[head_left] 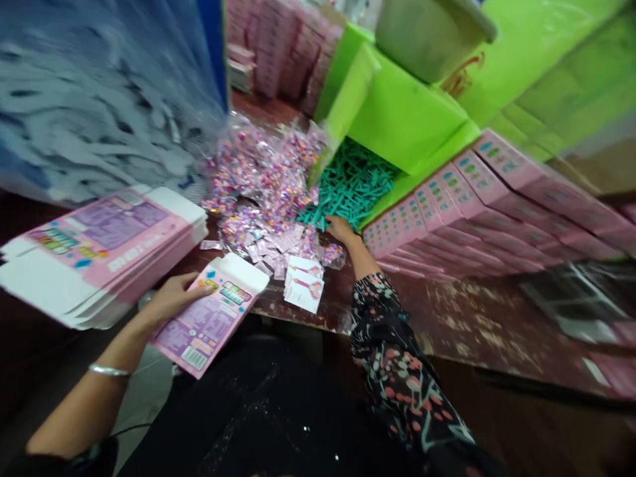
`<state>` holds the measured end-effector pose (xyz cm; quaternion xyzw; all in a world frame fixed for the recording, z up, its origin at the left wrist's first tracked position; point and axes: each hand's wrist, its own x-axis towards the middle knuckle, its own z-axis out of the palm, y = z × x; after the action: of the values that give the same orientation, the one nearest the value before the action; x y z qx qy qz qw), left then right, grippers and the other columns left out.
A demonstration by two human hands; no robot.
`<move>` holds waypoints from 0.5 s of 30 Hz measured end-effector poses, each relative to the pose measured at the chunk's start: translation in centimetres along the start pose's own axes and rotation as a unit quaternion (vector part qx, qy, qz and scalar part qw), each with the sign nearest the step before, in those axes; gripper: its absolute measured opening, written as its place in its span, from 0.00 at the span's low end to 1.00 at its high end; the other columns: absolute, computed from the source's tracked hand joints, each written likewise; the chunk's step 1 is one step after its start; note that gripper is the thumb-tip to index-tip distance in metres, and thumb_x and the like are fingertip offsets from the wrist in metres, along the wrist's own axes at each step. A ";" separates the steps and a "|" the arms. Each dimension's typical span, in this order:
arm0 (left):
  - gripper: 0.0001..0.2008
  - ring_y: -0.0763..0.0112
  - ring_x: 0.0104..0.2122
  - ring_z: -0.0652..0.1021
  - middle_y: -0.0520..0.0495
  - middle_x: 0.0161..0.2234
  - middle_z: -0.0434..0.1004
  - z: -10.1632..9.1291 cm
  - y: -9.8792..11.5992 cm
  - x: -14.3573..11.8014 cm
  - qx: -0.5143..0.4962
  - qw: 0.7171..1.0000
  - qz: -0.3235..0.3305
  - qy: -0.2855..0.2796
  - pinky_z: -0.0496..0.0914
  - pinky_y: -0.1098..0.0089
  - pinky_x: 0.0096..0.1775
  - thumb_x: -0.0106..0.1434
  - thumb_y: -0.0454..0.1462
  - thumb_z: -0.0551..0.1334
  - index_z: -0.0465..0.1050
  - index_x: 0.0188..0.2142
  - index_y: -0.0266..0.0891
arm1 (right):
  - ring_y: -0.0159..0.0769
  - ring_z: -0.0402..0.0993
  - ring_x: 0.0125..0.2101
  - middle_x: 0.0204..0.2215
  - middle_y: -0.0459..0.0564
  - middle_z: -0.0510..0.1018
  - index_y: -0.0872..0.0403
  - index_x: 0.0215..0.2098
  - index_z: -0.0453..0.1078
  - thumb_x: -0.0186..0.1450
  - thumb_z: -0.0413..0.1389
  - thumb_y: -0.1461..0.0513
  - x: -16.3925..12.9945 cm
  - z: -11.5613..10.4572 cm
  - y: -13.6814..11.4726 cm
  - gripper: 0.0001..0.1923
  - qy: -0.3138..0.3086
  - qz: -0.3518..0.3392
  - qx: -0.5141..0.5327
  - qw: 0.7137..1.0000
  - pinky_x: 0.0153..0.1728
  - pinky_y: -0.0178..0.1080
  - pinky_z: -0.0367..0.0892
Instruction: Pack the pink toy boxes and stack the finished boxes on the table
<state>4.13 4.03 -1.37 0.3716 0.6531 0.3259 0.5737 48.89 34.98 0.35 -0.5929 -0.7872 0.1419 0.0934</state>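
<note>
My left hand (173, 298) grips a pink and purple cardboard box (203, 331) by its left edge, thumb across its printed face. The box is tilted over the table's front edge, and its white top flap stands out. My right hand (342, 230) reaches to the near edge of a heap of teal plastic sticks (355, 185) that spills from a bright green carton (412, 126). Its fingers are pinched at the end of a teal stick, partly blurred. Between my hands lie white printed cards (304, 283), small pink sachets (271, 252) and clear bags of colourful beads (268, 165).
Flattened pink boxes (114, 238) are stacked at the left. Behind them stands a clear bag of white pieces (99, 119). Rows of filled-out pink boxes (462, 199) line the right side. A grey tub (432, 36) sits above the green carton. More pink boxes (278, 46) stand at the back.
</note>
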 end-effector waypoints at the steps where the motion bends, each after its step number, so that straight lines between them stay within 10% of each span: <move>1: 0.39 0.48 0.40 0.92 0.33 0.48 0.96 0.0 0.0 0.1 -0.005 1.000 0.013 -0.002 0.84 0.63 0.40 0.49 0.56 0.90 0.91 0.52 0.33 | 0.52 0.92 0.55 0.48 0.60 0.93 0.50 0.46 0.85 0.76 0.72 0.57 0.0 -0.2 0.0 0.06 0.008 -0.001 0.005 1.000 0.64 0.54 0.84; 9: 0.30 0.48 0.40 0.90 0.34 0.43 0.95 -0.2 -0.4 0.2 -0.019 0.997 0.072 -0.013 0.81 0.62 0.39 0.54 0.57 0.87 0.92 0.44 0.35 | 0.51 0.82 0.26 0.18 0.49 0.72 0.40 0.26 0.66 0.73 0.73 0.40 0.0 -4.6 -2.5 0.29 0.055 -0.009 0.140 0.989 0.33 0.51 0.80; 15: 0.32 0.48 0.42 0.90 0.34 0.45 0.95 -0.1 -0.6 0.4 -0.020 0.996 0.084 -0.029 0.81 0.60 0.43 0.57 0.60 0.85 0.90 0.45 0.34 | 0.36 0.78 0.22 0.21 0.42 0.77 0.45 0.35 0.68 0.61 0.79 0.32 3.1 -6.1 -13.6 0.36 -0.036 -0.137 0.299 0.944 0.26 0.39 0.76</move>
<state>3.95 4.02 -2.10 0.4227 0.5958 0.3751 0.5707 37.61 35.13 10.58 -0.4184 -0.7852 0.3775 0.2567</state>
